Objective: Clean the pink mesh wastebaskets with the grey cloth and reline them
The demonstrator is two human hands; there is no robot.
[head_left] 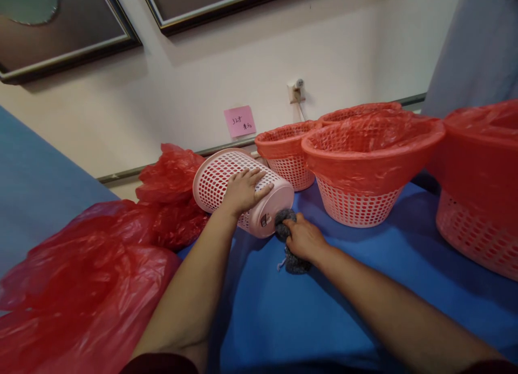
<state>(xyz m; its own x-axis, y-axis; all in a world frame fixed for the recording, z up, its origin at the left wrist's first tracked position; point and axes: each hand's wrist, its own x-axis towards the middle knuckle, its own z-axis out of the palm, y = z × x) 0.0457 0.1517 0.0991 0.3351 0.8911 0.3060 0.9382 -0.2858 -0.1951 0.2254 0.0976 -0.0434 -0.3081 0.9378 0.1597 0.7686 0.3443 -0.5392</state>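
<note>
A pink basket (277,200) is lying on its side on the blue worktop (275,314), with its base turned toward the right hand (303,236) and a small dark label showing there. The left hand (246,192) is resting on the upper side of the basket, its fingers spreading apart over the holes. The fingers of the right hand are closing around a grey cloth (281,228), which is overlapping the edge of the base in view; part of it is hanging below the hand.

To the right, a small basket (288,166), a wider basket (360,201) and another basket (481,217) at the edge of view are standing upright, red plastic liners folding over their rims. One more lined rim (360,113) is showing behind them. To the left, crumpled red plastic bags (101,266) are lying in a heap near the basket's open end. On the wall (348,50), a pink note (240,121) is hanging beside a socket (297,92), below two picture frames (194,19).
</note>
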